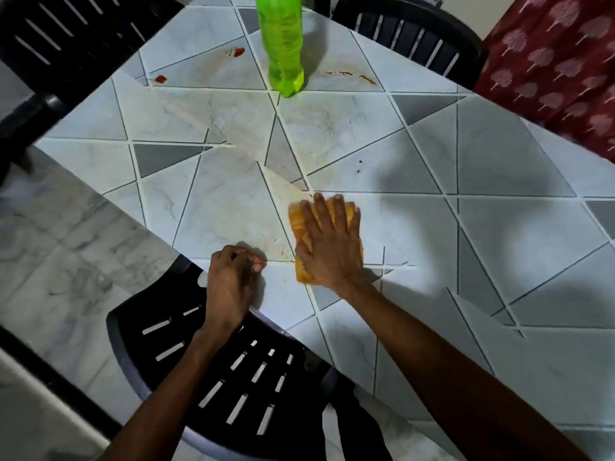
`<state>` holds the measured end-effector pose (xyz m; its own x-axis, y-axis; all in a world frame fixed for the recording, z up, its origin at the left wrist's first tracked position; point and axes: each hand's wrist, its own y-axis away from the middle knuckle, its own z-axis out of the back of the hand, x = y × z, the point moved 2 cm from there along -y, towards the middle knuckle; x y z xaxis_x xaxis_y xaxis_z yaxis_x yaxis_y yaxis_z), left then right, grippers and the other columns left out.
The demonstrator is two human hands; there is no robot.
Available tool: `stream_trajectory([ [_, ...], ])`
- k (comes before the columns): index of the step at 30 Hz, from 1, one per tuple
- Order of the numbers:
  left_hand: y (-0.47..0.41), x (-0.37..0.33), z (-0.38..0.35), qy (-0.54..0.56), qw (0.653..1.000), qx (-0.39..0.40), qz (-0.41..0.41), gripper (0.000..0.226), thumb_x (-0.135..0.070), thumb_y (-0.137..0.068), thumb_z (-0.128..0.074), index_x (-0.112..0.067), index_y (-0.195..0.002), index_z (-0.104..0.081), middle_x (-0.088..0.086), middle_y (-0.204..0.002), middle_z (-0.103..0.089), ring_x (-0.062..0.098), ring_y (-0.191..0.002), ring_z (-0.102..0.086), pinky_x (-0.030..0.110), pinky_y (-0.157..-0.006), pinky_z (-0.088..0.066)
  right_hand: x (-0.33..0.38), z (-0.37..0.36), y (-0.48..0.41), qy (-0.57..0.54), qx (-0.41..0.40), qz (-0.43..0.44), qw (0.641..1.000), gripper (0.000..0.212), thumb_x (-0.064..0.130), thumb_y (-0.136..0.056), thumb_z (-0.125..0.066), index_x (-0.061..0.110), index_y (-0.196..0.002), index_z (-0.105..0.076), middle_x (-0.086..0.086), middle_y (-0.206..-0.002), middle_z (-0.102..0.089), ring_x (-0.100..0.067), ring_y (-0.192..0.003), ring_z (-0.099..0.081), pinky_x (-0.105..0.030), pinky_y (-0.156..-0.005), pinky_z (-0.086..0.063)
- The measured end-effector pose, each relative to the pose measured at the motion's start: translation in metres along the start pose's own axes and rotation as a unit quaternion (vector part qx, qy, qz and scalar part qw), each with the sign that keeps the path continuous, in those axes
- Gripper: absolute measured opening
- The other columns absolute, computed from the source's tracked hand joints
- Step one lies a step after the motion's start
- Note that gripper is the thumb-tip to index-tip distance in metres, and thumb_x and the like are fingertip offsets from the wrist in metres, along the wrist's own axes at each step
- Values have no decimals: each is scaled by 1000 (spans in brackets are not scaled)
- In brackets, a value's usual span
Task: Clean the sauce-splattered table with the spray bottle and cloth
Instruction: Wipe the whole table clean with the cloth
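A folded orange cloth [324,239], soft and ribbed, is pressed flat at centre frame under the spread right hand [327,247] on the glossy counter [466,227], patterned in grey triangles. The left hand [233,277] is clenched empty on the counter edge just left of it. A translucent green bottle [283,44] stands at upper centre among red sauce smears [352,76]; a slotted black chair [239,377] is tucked below
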<state>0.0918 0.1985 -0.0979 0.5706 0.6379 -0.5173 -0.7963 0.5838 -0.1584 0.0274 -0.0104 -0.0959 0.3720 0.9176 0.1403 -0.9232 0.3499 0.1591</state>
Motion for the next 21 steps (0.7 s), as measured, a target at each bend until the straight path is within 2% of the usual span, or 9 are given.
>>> stream_trajectory([
  [2,-1,4,0,44,996,-19,74,17,-12,-89,-57,-6,-103,-65,3,-98,-58,26,-95,-60,45,-89,-52,-4,-2,52,6,13,66,998,78,54,-93,-36,26,-162,-16,-6,-171,-12,-39,-157,-6,-64,-120,-12],
  [4,-1,1,-2,93,991,1,91,18,-4,-86,-62,-2,-103,-66,-1,-104,-57,30,-101,-61,41,-91,-52,-18,-7,109,9,20,91,996,79,51,-91,-41,26,-162,-19,-5,-171,-13,-38,-157,-7,-63,-121,-13],
  [6,-2,-4,3,87,989,-28,114,19,-2,-86,-60,2,-104,-65,-1,-101,-57,41,-100,-60,40,-87,-54,-39,-14,161,0,15,91,996,76,48,-90,-50,24,-159,-30,-6,-169,-20,-39,-156,-14,-64,-119,-20],
  [8,-3,-13,7,80,992,-30,94,22,5,-82,-63,-7,-100,-70,-1,-106,-58,30,-102,-63,41,-89,-54,-59,-20,200,-3,10,92,996,76,43,-85,-61,21,-155,-40,-11,-166,-28,-43,-153,-22,-67,-116,-25],
  [10,-1,-15,7,81,991,-13,102,31,7,-77,-69,-16,-99,-71,2,-108,-59,20,-106,-61,28,-95,-50,-72,-24,223,4,21,101,995,77,44,-85,-62,18,-154,-42,-15,-165,-29,-47,-151,-23,-70,-112,-27],
  [12,4,-18,12,40,990,-20,133,24,-6,-76,-77,-18,-96,-70,2,-107,-59,18,-103,-56,19,-92,-43,-74,-25,226,6,39,85,996,78,50,-87,-56,19,-156,-38,-14,-166,-26,-46,-152,-21,-70,-113,-26],
  [14,6,-16,14,-40,983,-23,179,19,-31,-77,-80,-22,-90,-69,2,-104,-58,24,-98,-52,34,-84,-43,-66,-21,215,5,51,68,996,81,54,-87,-53,20,-158,-33,-12,-168,-23,-44,-154,-18,-70,-115,-23],
  [16,7,-11,10,-99,974,-20,202,24,-45,-78,-77,-23,-87,-70,1,-102,-59,28,-94,-51,39,-79,-44,-52,-14,191,10,51,61,997,83,55,-87,-50,22,-160,-28,-10,-169,-17,-42,-155,-13,-68,-117,-20],
  [21,10,-12,3,-132,979,-5,154,12,-32,-87,-69,-23,-95,-70,0,-104,-56,25,-93,-49,37,-75,-38,-3,-6,80,0,40,45,998,83,62,-91,-37,24,-162,-17,-10,-170,-14,-43,-156,-6,-68,-119,-12],
])
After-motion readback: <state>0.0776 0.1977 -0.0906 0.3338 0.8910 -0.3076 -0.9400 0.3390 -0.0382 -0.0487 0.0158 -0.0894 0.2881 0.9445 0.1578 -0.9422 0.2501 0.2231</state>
